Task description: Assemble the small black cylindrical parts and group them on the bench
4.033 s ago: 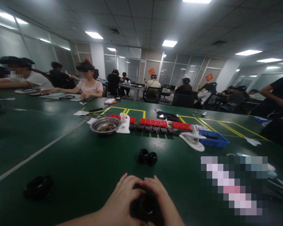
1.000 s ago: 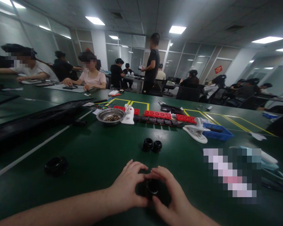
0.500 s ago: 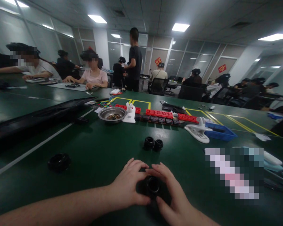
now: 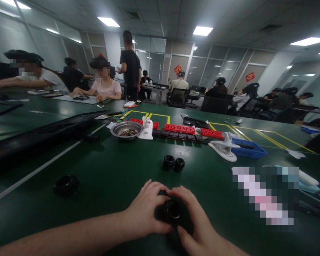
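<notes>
A glossy black tyre-like ring (image 4: 174,209) stands on the green table close in front of me, its round hole showing. My left hand (image 4: 145,206) curves around it from the left, fingers over the far side and thumb at the near side. From the right, my right hand (image 4: 198,215) cups the same ring, its fingertips meeting those of the left. Part of the ring is hidden by the fingers. Just beyond are two small black rings, one (image 4: 169,162) beside the other (image 4: 179,164). A wider black ring (image 4: 66,185) lies off to the left.
A steel bowl (image 4: 114,133) with small metal pieces stands beyond, beside a white stand (image 4: 147,128). Red trays (image 4: 180,128), another white stand (image 4: 224,151) and a blue bin (image 4: 252,153) continue rightward. A long black panel (image 4: 42,133) lies left. Several people sit around the room.
My hands stay around the ring with only a slight shift; the ring tilts a little. In the background, the standing person has moved left.
</notes>
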`<state>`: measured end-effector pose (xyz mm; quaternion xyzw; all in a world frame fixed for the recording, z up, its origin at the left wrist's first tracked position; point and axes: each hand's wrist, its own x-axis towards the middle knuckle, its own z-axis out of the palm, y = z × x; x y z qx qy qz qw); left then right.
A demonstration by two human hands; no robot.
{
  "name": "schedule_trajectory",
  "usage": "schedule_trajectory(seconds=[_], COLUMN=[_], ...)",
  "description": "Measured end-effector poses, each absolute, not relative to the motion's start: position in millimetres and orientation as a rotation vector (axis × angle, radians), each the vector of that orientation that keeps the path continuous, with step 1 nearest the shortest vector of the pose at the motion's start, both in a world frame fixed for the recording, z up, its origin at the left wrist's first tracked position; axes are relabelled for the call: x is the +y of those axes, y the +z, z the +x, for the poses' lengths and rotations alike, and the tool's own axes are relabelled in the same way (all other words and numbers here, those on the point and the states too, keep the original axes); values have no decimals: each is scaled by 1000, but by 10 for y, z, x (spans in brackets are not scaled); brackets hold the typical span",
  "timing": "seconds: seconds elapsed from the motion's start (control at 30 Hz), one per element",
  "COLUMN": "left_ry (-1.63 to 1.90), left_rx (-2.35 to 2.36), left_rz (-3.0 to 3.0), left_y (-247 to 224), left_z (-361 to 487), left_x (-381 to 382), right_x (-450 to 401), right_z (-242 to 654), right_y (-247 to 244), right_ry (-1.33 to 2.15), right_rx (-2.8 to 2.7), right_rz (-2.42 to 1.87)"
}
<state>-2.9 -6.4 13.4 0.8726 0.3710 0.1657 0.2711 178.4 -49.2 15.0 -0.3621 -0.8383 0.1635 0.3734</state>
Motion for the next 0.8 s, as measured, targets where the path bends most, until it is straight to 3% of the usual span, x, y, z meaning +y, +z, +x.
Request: schedule_trajectory(seconds=[0.8], left_ry=[396], left_rx=[1028], left_rz=[2347], left_y=[144], left_z=[-9], left_x=[-69], right_x=[-471], right_z=[1782], right_y=[68], right_ry=[367], right_rx=[-1969], right_rz=[-1090])
